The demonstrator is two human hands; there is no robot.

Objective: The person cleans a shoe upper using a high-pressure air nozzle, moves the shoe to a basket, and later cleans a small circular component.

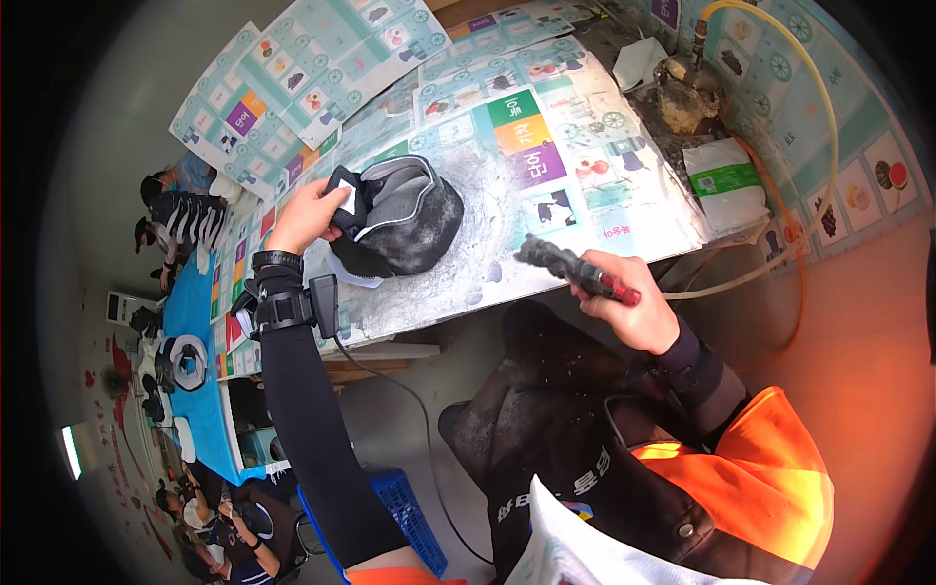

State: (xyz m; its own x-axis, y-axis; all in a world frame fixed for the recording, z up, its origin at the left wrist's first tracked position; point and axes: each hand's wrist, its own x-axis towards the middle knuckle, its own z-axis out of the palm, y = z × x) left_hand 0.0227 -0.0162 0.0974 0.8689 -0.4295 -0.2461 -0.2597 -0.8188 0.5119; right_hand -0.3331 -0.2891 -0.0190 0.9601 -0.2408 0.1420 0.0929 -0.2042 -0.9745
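Currently left fingers (338, 197) pinch edge of cap (414, 239); right fingers (606, 263) grip dark tool (558, 260); loose pinch could let cap slide.

Cap (424, 229): matt, fuzzy cloth. Tool (556, 258): rough, red end (625, 292) glossy. Tabletop sheet (497, 229): smooth, smudged. Basket (414, 522): plastic.
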